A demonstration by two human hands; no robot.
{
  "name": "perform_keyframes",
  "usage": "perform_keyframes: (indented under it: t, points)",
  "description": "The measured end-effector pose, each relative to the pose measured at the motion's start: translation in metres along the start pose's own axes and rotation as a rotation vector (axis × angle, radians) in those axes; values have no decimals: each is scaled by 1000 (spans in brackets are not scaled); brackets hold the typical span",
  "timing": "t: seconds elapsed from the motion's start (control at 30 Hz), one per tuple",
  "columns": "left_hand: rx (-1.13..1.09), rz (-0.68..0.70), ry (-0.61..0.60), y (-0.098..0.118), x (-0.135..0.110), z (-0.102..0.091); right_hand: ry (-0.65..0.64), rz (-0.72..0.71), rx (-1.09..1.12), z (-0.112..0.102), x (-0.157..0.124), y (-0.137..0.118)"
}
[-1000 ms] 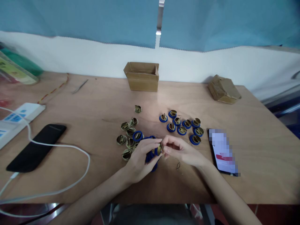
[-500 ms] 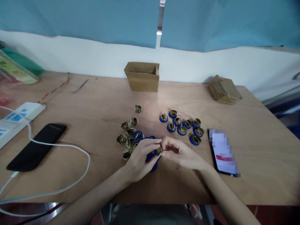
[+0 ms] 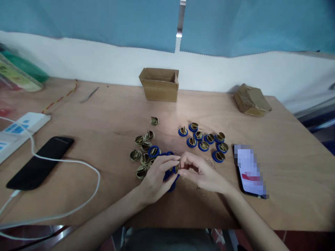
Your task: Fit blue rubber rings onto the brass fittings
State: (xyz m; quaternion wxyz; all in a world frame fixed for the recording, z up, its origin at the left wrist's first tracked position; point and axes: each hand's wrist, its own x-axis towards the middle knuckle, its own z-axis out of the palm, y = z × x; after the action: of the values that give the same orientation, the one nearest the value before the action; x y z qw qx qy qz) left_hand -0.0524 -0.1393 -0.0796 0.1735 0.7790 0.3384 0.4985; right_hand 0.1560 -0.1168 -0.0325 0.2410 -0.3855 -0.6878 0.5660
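My left hand (image 3: 160, 178) and my right hand (image 3: 203, 173) meet over the middle of the table, fingertips pinched around a small round brass-coloured fitting (image 3: 177, 168). Fingers cover most of that piece. Beneath my left hand lies a heap of blue rings (image 3: 171, 187), partly hidden. To the left are several round brass-coloured fittings (image 3: 135, 155), each with a raised strip across the top; a loose blue ring (image 3: 149, 152) rests over one. Beyond my right hand sit several fittings with blue rims (image 3: 203, 145).
An open cardboard box (image 3: 161, 91) stands at the back, a crumpled one (image 3: 252, 99) at back right. On the right lies a lit phone (image 3: 248, 174); on the left, a black phone (image 3: 39, 164), white cable (image 3: 98, 184) and power strip (image 3: 34, 120). Tweezers (image 3: 89, 94) lie behind.
Both hands stay in nearly the same place, pinching the fitting, with only a slight shift of the right fingers. The view has moved very slightly.
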Motion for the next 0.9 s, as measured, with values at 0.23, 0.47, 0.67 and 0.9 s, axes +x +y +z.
perform_keyframes:
  t: [0.23,0.47,0.67,0.9]
  points:
    - [-48,22,2,-2,0,0,-2,35,52,2,2,1]
    - [-63,43,-18,-2,0,-2,-20,26,32,0,3,-1]
    - [-69,75,-2,-3,0,0,32,-43,-20,-1,3,-1]
    - [-85,119,-3,0,1,-2,45,-124,102,-1,5,-4]
